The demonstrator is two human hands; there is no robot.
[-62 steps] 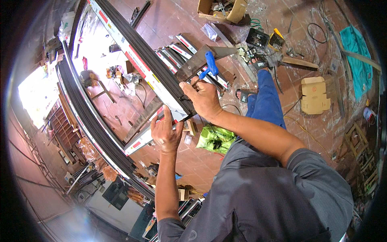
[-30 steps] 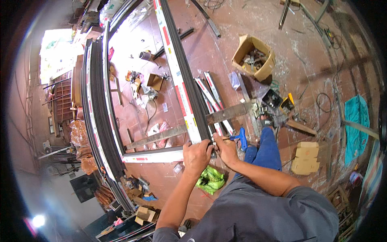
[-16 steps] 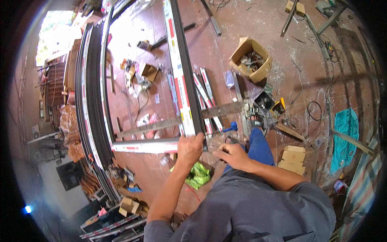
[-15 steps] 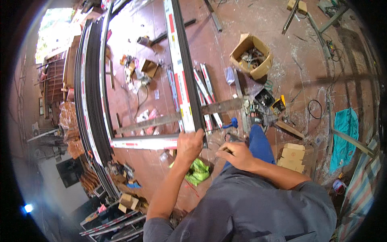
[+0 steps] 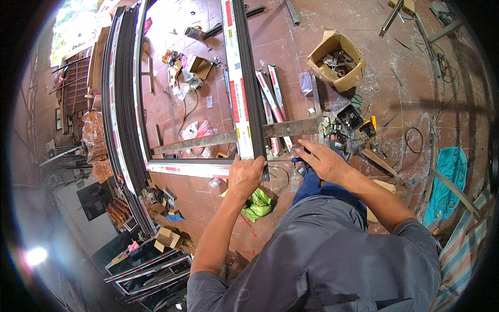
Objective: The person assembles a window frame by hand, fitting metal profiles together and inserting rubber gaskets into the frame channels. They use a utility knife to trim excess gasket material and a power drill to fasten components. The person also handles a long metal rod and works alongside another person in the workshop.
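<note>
My left hand (image 5: 246, 177) is closed round the near right corner of a metal frame, where the long upright bar (image 5: 241, 93) meets the crosswise bar (image 5: 189, 169). Both bars are dark with a white, red-marked protective film. From that corner the thin shaft of a screwdriver (image 5: 280, 160) sticks out to the right. Its blue handle (image 5: 295, 157) runs under my right hand (image 5: 328, 165), whose fingers curl loosely over it. The screwdriver's tip is hidden at my left fingertips.
A wooden support (image 5: 291, 128) passes under the frame. Long stacked profiles (image 5: 125, 104) stand at left. An open cardboard box (image 5: 338, 62) of metal parts, a black container (image 5: 349, 118) and a green bag (image 5: 257, 204) are on the tiled floor. Turquoise cloth (image 5: 446, 182) lies at right.
My right hand has moved forward and right, from beside my body onto the blue screwdriver handle. My left hand stays on the frame's corner. The view has shifted slightly.
</note>
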